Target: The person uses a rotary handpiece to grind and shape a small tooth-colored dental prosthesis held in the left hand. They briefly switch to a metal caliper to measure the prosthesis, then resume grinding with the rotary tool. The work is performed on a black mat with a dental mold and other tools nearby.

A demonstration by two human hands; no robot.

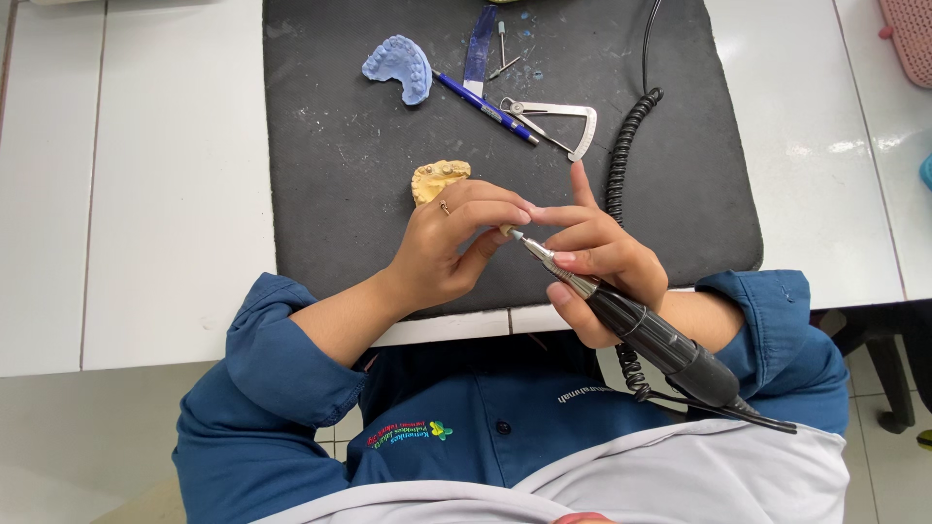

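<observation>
My left hand [456, 238] pinches a small tan piece [506, 230] between thumb and fingertips, over the black mat [340, 165]. My right hand [597, 257] grips a black and silver rotary handpiece [641, 330] like a pen, its tip touching the small piece. A yellow dental cast [437, 179] lies on the mat just beyond my left hand. The handpiece's coiled black cord [621, 155] runs up the mat's right side.
A blue dental cast [400, 66], a blue pen [483, 105], a metal caliper gauge [558, 124] and small burs [502, 53] lie at the mat's far end. The white tiled counter [136, 194] surrounds the mat. A pink object [911, 34] sits at the far right corner.
</observation>
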